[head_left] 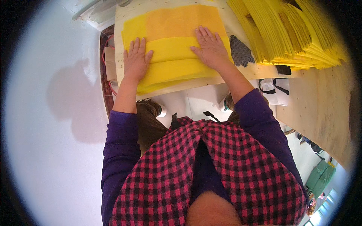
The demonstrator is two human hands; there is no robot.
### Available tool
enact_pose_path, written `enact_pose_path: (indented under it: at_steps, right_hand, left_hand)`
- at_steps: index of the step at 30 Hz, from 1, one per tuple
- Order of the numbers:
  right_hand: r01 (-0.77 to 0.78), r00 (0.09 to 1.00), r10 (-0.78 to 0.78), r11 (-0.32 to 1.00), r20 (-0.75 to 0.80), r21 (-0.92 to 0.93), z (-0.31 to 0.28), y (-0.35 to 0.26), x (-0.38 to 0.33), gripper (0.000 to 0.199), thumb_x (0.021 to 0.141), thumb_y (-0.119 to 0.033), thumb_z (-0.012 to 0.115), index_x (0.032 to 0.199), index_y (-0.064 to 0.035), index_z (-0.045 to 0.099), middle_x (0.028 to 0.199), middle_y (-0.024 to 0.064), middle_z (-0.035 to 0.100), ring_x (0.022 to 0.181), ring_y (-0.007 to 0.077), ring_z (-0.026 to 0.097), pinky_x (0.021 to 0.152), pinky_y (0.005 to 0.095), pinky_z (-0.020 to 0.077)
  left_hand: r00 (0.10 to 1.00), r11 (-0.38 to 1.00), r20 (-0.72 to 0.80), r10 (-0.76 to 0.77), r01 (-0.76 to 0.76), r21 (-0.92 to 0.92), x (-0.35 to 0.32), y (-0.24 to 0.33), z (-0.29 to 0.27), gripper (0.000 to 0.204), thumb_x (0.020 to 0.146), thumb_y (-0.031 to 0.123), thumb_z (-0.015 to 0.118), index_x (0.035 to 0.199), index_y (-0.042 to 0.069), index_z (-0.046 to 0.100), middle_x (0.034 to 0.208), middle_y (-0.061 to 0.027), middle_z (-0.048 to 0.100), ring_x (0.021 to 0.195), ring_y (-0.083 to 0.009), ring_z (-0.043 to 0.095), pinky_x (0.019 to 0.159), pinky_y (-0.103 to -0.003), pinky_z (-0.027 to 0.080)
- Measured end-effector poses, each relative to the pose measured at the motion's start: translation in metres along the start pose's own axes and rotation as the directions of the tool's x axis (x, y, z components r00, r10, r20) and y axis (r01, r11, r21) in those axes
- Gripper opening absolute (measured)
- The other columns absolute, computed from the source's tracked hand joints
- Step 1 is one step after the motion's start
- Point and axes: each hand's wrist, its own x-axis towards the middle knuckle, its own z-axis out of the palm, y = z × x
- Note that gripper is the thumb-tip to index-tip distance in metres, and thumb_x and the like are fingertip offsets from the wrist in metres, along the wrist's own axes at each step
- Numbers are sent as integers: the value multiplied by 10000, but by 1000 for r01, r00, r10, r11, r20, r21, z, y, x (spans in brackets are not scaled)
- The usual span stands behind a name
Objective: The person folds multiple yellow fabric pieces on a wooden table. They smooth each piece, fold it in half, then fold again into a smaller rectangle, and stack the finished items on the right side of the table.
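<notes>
Two hands flat on yellow cloth.

A single view comes from a fisheye camera worn on the person's head, looking steeply down past the checked apron to the bench just ahead. It sits close: the forearms enter from below and fill the middle. Straight edges bow toward the dark rim, where detail probably cannot be trusted.

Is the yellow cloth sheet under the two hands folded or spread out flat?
Folded. The yellow cloth sheet shows layered bands and stepped edges near the person, with the left hand and right hand pressing it flat.
</notes>
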Motion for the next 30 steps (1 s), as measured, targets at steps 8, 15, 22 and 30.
enact_pose_path:
  at_steps: [8, 15, 22, 30]
  right_hand:
    - [-18, 1000, 18, 1000, -8, 13, 4, 20, -7, 717, 939, -522, 338, 1482, -85, 170, 1552, 81, 156, 1433, 214, 124, 1154, 426, 94]
    - [45, 997, -42, 997, -63, 56, -3, 22, -8, 717, 923, -522, 395, 1460, -74, 238, 1534, 111, 198, 1421, 237, 164, 1149, 443, 116]
    - [438, 887, -369, 862, -277, 255, -18, 13, -22, 547, 769, -279, 691, 1228, -35, 520, 1280, 127, 517, 1210, 292, 453, 1029, 408, 363]
    - [490, 868, -451, 846, -208, 210, -14, 25, -1, 486, 764, -253, 690, 1178, -42, 547, 1183, 101, 567, 1124, 287, 498, 950, 388, 424]
  left_hand:
    - [977, 987, -179, 113, -89, 136, -8, 27, -27, 567, 921, 315, 500, 1433, 139, 331, 1485, -110, 318, 1393, -282, 248, 1124, -502, 176]
    - [850, 843, -1, 528, -523, -126, -1, 53, -32, 558, 839, 104, 580, 1369, 82, 407, 1421, -151, 394, 1318, -315, 368, 1089, -432, 308]
    - [837, 826, 41, 546, -530, -191, 19, 48, -35, 512, 770, 113, 633, 1261, 42, 510, 1292, -156, 533, 1197, -323, 495, 1004, -397, 405]
    - [846, 840, 131, 517, -472, -267, 28, 50, -48, 550, 753, 146, 708, 1260, 38, 523, 1270, -157, 548, 1178, -325, 504, 1008, -386, 402]
